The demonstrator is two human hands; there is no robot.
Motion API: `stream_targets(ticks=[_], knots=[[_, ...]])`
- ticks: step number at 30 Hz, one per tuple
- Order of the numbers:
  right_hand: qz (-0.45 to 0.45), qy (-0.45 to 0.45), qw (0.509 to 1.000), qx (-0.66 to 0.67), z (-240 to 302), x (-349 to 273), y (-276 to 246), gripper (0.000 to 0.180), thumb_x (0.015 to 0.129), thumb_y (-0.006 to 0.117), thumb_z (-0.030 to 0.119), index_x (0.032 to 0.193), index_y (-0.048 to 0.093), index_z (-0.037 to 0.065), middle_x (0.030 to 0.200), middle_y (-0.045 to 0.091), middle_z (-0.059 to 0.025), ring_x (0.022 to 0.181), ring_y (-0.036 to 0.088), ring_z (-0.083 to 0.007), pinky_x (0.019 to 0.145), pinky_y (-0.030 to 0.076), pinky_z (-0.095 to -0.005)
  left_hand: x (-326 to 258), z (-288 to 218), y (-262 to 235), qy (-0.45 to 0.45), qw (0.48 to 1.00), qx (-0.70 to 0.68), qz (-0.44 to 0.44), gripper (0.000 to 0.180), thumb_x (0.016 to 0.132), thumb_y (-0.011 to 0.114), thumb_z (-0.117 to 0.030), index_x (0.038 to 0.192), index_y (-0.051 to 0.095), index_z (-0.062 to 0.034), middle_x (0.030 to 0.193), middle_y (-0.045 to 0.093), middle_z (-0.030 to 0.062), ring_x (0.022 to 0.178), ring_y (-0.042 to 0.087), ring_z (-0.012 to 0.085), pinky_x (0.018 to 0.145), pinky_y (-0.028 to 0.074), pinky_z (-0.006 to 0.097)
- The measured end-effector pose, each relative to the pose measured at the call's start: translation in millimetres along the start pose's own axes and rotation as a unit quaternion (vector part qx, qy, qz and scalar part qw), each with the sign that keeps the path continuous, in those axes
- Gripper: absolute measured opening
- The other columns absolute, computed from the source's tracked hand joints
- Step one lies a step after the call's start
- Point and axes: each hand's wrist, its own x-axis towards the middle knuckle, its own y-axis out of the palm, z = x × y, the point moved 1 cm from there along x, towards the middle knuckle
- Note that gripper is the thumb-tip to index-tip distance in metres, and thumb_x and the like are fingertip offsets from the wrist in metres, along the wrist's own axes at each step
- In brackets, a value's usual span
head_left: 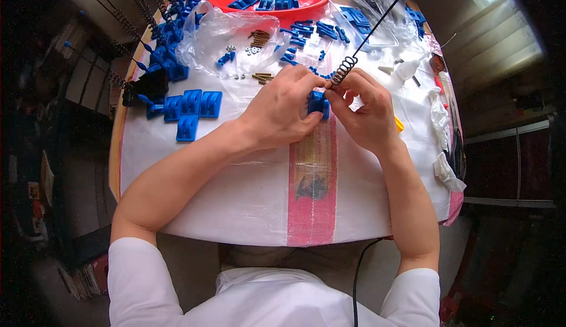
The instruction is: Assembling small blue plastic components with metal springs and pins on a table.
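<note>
Two hands | left hand (277, 112), right hand (362, 112) pinching blue plastic block (319, 102) | coiled black spring rod (354, 53)

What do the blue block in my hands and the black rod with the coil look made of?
The blue block looks like moulded plastic: uniform matte blue, rounded edges. The black rod ends in a coil spring, likely metal wire with a dark finish; the thin, stiff shape suggests so, though a coating cannot be ruled out.
</note>
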Motion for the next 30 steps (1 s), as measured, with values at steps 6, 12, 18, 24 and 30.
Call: stream_targets(ticks=[6, 12, 18, 24, 30], knots=[[-0.002, 0.001, 1.0, 0.002, -0.3, 0.1, 1.8, 0.015, 0.083, 0.072, 0.001, 0.098, 0.068, 0.003, 0.091, 0.066, -0.0071, 0.075, 0.067, -0.0159, 0.063, 0.053, -0.0277, -2.0, 2.5, 3.8, 0.015, 1.0, 0.011, -0.008, 0.041, 0.076, 0.076, -0.006, 0.112, 0.058, 0.0002, 0.111, 0.061, 0.0185, 0.107, 0.059, 0.0363, 0.092, 0.049, 0.043], [-0.001, 0.016, 1.0, 0.009, -2.6, -1.5, 2.5, 0.014, 0.083, 0.073, 0.001, 0.095, 0.067, 0.003, 0.09, 0.066, -0.0064, 0.074, 0.066, -0.0157, 0.063, 0.053, -0.0284, -0.2, 4.4, 5.7, 0.007, 1.0, -0.007, -0.022, 0.032, 0.079, 0.074, -0.005, 0.107, 0.06, 0.0003, 0.108, 0.062, 0.0171, 0.105, 0.059, 0.0347, 0.091, 0.05, 0.042], [-0.006, 0.009, 1.0, 0.019, -3.1, -0.1, 3.3, 0.013, 0.083, 0.074, 0.002, 0.094, 0.067, 0.003, 0.089, 0.065, -0.007, 0.073, 0.066, -0.0163, 0.062, 0.052, -0.0287, 2.3, 6.8, 6.3, 0.014, 0.999, -0.024, -0.022, 0.026, 0.079, 0.073, -0.004, 0.103, 0.063, -0.0001, 0.106, 0.064, 0.016, 0.103, 0.061, 0.0336, 0.089, 0.051, 0.042], [-0.004, 0.012, 1.0, 0.012, -2.7, 1.1, 2.4, 0.012, 0.084, 0.074, 0.003, 0.095, 0.067, 0.003, 0.088, 0.065, -0.0078, 0.071, 0.066, -0.0167, 0.062, 0.053, -0.0293, 2.3, 9.7, 7.4, 0.021, 0.999, -0.026, -0.028, 0.026, 0.08, 0.071, -0.004, 0.105, 0.066, -0.0008, 0.106, 0.066, 0.0162, 0.102, 0.062, 0.0347, 0.089, 0.051, 0.043], [-0.001, 0.016, 0.999, 0.034, -5.9, 0.3, 3.6, 0.012, 0.085, 0.074, 0.003, 0.095, 0.067, 0.002, 0.087, 0.065, -0.0086, 0.069, 0.066, -0.017, 0.06, 0.053, -0.0299, 2.2, 9.8, 7.7, 0.001, 0.999, -0.034, -0.018, 0.024, 0.08, 0.07, -0.003, 0.104, 0.067, -0.0009, 0.105, 0.066, 0.0158, 0.102, 0.062, 0.0348, 0.088, 0.051, 0.043]])
